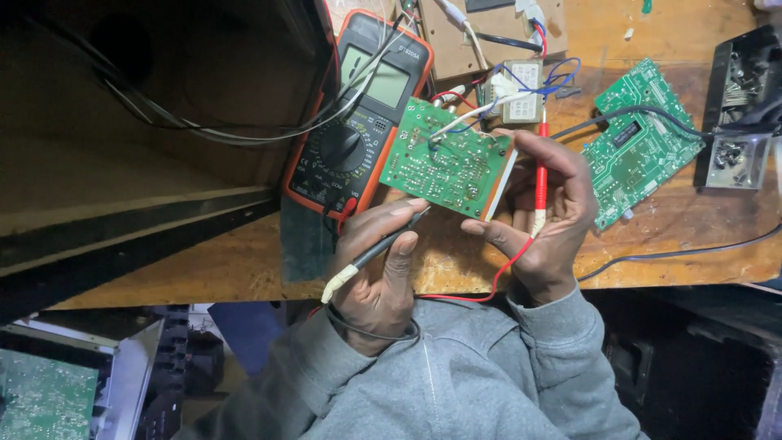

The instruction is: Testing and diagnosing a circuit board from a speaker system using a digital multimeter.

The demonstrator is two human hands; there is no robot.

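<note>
**Two probes at a small green circuit board**

The left hand [379, 265] is closed around a black test probe [383, 248], held like a pen between the thumb and the fingers. The tip of the probe points up and to the right, at the lower edge of a small green circuit board [444, 159]; if it touches the board, I cannot tell.

The right hand [546, 216] grips this board by its right edge, with the thumb below it and the fingers behind it. The same hand also holds a red test probe [541, 175], which stands almost upright along the fingers, just beside the board. The red lead [497, 281] runs from it down under the wrist. The board is tilted, with its solder side to the camera, and it is lifted over a wooden workbench [244, 265].

White, red and blue wires [489, 102] go from the top of the board to a small transformer [523, 90] behind it. An orange and black digital multimeter [358, 114] lies just to the left of the board. A larger green circuit board [639, 138] lies to the right, near the right hand. Both arms wear grey sleeves [456, 375].
</note>
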